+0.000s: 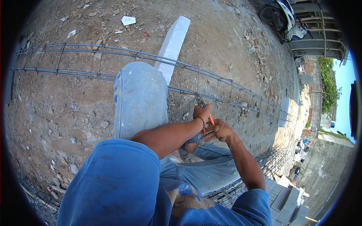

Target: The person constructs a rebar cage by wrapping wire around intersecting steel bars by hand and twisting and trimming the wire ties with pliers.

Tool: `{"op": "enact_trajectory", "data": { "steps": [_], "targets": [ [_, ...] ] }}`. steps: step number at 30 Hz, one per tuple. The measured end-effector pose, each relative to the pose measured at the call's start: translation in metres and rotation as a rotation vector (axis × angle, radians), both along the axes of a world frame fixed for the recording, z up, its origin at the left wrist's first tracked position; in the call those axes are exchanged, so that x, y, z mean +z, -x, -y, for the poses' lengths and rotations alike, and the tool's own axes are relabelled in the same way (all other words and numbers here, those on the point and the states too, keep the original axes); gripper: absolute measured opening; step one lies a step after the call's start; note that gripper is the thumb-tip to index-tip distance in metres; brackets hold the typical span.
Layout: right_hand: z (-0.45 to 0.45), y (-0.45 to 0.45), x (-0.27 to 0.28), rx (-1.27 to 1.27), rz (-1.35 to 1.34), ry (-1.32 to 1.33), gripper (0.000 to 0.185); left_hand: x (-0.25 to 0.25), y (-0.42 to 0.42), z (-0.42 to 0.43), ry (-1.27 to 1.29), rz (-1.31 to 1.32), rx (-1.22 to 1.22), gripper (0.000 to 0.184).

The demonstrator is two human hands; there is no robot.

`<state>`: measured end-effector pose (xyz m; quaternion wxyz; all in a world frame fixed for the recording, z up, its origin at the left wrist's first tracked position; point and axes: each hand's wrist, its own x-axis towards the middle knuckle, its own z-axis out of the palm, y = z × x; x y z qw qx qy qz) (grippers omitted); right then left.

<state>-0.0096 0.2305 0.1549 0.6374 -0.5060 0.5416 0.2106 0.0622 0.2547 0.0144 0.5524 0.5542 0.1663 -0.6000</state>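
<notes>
Orange-handled pincers (212, 119) point at the lower bar of a long steel rebar cage (230, 101), their dark jaws at the bar beside a stirrup. My left hand (202, 112), a dark band at its wrist, is closed around the tool just behind the jaws. Behind it, my right hand (220, 132) is closed at the handle ends, its fingers bent around them. Part of each handle is hidden by the fingers. A thin wire seems to show near the right hand, too fine to make out.
A white block (173, 41) lies under the cage, near my knee (140, 94). Another pale block (284, 112) supports its far end. Stones and tile shards (128, 20) litter the dirt. More rebar mesh (277, 160) lies beside me. A motorbike (283, 19) stands at upper right.
</notes>
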Motion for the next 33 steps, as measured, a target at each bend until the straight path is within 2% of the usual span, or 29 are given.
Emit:
{"op": "enact_trajectory", "data": {
  "steps": [2, 5, 12, 18, 21, 24, 26, 33],
  "targets": [
    [-0.004, -0.007, 0.0, -0.104, 0.024, -0.143, 0.04, -0.01, -0.002, -0.003, -0.015, 0.167, -0.099, 0.053],
    [-0.01, -0.01, -0.003, -0.171, 0.035, -0.212, 0.039, -0.007, -0.012, -0.01, -0.05, 0.24, -0.205, 0.062],
    [-0.016, -0.018, 0.002, -0.233, 0.022, -0.219, 0.035, 0.019, -0.029, -0.014, -0.133, 0.306, -0.352, 0.069],
    [-0.012, -0.018, 0.0, -0.198, -0.018, -0.209, 0.039, 0.03, -0.041, -0.015, -0.186, 0.389, -0.431, 0.058],
    [-0.012, -0.017, -0.002, -0.175, -0.028, -0.163, 0.043, 0.015, -0.037, -0.006, -0.054, 0.28, -0.418, 0.051],
    [-0.01, -0.021, 0.0, -0.185, -0.074, -0.141, 0.039, 0.0, -0.026, 0.004, -0.103, 0.346, -0.377, 0.046],
    [-0.005, -0.021, -0.002, -0.105, -0.121, -0.112, 0.034, -0.012, -0.02, 0.011, -0.073, 0.319, -0.378, 0.042],
    [-0.012, -0.022, -0.011, -0.094, -0.05, 0.007, 0.025, 0.006, -0.031, 0.007, -0.15, 0.334, -0.435, 0.042]
  ]
}}
